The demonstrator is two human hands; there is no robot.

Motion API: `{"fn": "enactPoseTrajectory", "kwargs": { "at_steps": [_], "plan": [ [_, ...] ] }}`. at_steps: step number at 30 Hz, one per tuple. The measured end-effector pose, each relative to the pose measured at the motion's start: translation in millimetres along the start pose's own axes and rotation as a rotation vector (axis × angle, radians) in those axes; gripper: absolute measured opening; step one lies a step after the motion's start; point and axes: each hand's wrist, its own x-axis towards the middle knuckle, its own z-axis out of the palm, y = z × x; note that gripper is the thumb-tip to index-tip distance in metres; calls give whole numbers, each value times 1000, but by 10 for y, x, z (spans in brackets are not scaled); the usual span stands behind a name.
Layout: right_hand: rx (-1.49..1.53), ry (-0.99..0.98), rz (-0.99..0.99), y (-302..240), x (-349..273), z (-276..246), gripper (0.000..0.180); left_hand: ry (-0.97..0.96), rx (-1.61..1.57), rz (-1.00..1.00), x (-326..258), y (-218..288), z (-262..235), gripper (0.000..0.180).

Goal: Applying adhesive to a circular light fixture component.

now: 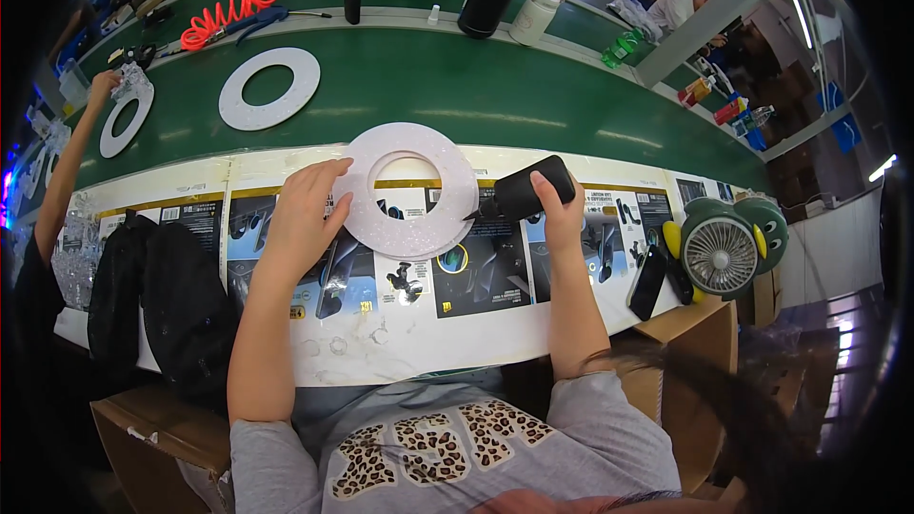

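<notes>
right-hand grip (560, 207) closes around one black squeeze bottle (526, 192), tipped sideways, apparently so its nozzle can reach the right rim of the speckled white ring (367, 214). that ring sits front and centre, above the printed sheets (490, 276). left-hand grip (309, 205) touches its left rim, likely steadying it; whether it pinches, i cannot tell. at least three rings show: this one, a second ring (234, 100) on the green table (533, 95), a third ring (111, 138) at a co-worker's hand (103, 86).
</notes>
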Motion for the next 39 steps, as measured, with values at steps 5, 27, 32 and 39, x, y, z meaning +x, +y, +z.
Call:
{"fn": "enactPoseTrajectory", "kwargs": {
  "at_steps": [5, 27, 32, 39],
  "plan": [
    [11, -3, 16, 44, 0, 4, 21, 1, -20, -4, -1, -8, 15, 38],
    [-12, 10, -12, 81, -2, 5, 19, 9, 42, -58, -11, -66, 66, 48],
    [26, 73, 19, 23, -13, 13, 21, -9, -73, -291, -50, -172, 154, 56],
    [113, -12, 44, -43, -124, 168, 20, -116, -312, -431, -19, -125, 202, 55]
  ]
}}
